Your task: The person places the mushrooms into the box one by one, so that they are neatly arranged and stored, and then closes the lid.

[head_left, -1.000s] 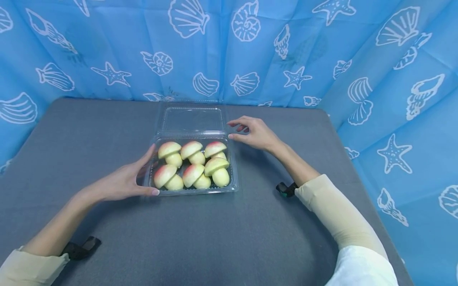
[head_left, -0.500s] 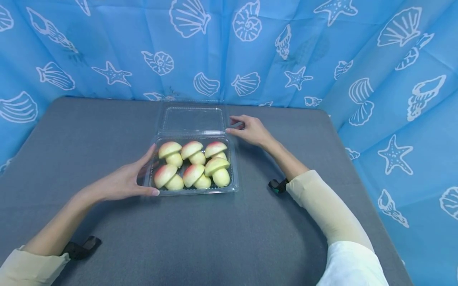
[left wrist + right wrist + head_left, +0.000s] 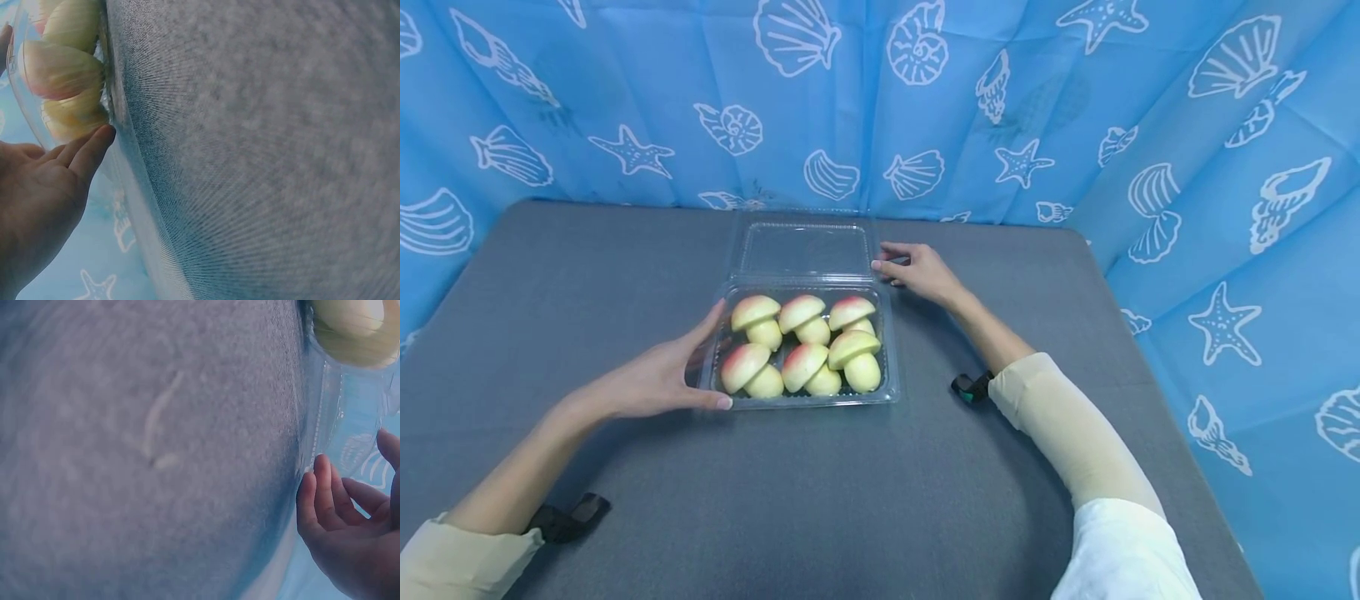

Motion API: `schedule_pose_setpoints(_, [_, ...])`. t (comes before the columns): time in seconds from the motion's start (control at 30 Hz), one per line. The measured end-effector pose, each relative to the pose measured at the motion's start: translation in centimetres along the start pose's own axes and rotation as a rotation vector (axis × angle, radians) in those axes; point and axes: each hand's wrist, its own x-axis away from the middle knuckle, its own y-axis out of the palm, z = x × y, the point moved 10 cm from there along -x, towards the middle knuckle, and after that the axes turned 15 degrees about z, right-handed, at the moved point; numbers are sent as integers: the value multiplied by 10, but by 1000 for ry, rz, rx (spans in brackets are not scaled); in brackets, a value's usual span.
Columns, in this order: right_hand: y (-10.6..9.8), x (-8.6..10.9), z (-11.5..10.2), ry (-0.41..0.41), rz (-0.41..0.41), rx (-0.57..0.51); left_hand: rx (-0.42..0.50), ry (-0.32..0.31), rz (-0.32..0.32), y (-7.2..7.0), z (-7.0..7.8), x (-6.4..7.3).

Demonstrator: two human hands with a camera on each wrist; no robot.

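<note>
A clear plastic clamshell box (image 3: 812,402) stands on the grey table, its hinged lid (image 3: 805,250) folded back. Inside, several pale yellow, pink-tinged mushroom-shaped pieces (image 3: 802,367) lie in two rows. My left hand (image 3: 658,377) spans the box's left side, thumb along the front corner and fingers at the back. In the left wrist view, straight fingers (image 3: 90,153) touch the box wall. Beside the lid's right edge, near the hinge, is my right hand (image 3: 921,273). The right wrist view has its slightly bent fingers (image 3: 322,487) right at the lid, with the thumb apart from them.
A grey cloth covers the table (image 3: 820,500). Behind it and along the right hangs a blue curtain (image 3: 865,100) with white shells and starfish. A black strap mount (image 3: 572,518) is on the left wrist, another mount (image 3: 972,387) on the right.
My right hand and forearm have shifted slightly left, bringing the thumb and fingers to the lid's right edge. My left hand, the box and its contents stay in place.
</note>
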Motion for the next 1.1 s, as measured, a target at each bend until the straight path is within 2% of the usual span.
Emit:
schedule_pose_setpoints(0.27, [3,1,3,17,5,-117,-33,4,11,-2,1,-3])
schedule_pose_setpoints(0.5, [-1,1,2,45,75,-143,-70,1,29,-3,1,-5])
schedule_pose_setpoints(0.77, [-9,4,-8,3,162,-219,-76,-5,23,-3,0,-6])
schedule_pose_setpoints(1.1, [-18,14,-29,-73,180,-420,-55,7,21,-1,0,-5])
